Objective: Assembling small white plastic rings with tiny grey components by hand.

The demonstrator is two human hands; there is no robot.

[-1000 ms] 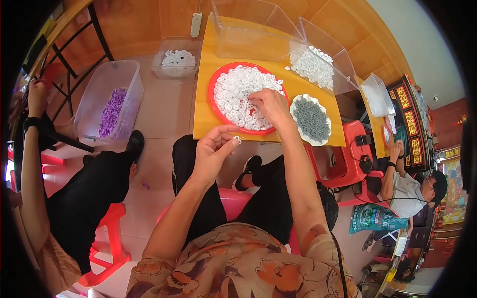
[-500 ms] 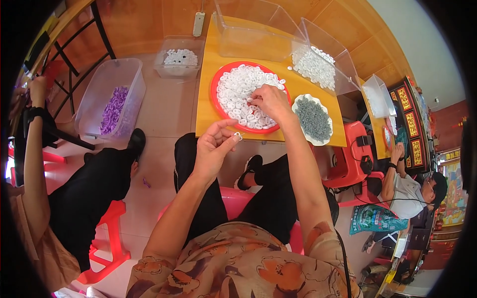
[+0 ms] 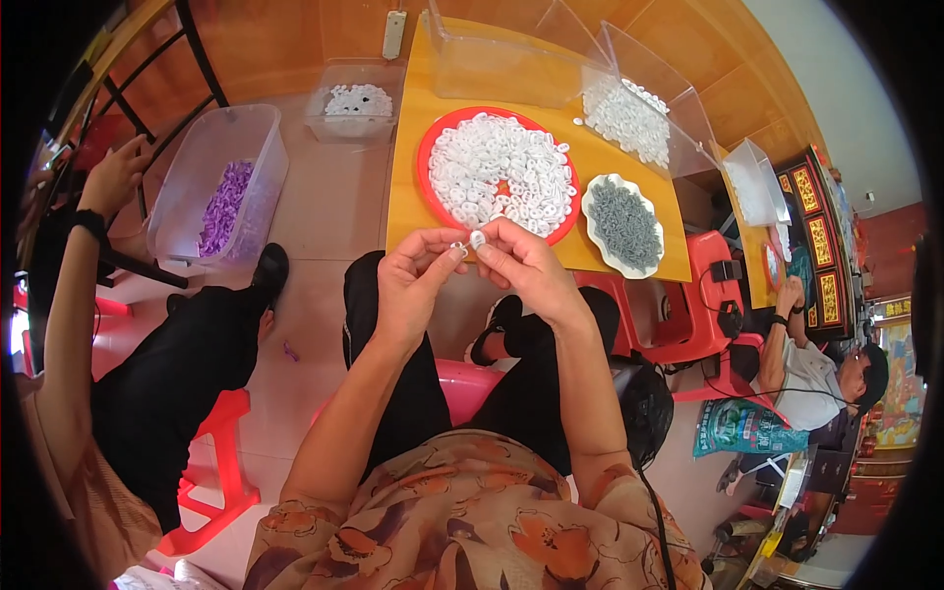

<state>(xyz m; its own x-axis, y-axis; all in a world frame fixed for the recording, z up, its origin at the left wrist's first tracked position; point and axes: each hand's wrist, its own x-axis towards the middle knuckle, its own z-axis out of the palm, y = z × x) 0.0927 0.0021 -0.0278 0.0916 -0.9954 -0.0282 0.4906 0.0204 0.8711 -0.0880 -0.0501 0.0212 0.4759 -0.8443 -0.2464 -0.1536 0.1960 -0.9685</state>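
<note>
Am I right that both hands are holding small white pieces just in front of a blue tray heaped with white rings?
Not quite: the tray is red, not blue, as the head view shows. The left hand and right hand do hold small white pieces just in front of it, and it is heaped with white rings.

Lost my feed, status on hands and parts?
Left hand and right hand together, pinching small white plastic ring. Round red tray of rings just beyond. Nothing between.

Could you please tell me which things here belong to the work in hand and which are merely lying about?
In use:
- small white piece, held between left hand and right hand
- red tray of white pieces
- white dish of grey parts

Lying about:
- tub of purple pieces
- small clear tub
- red stool
</note>
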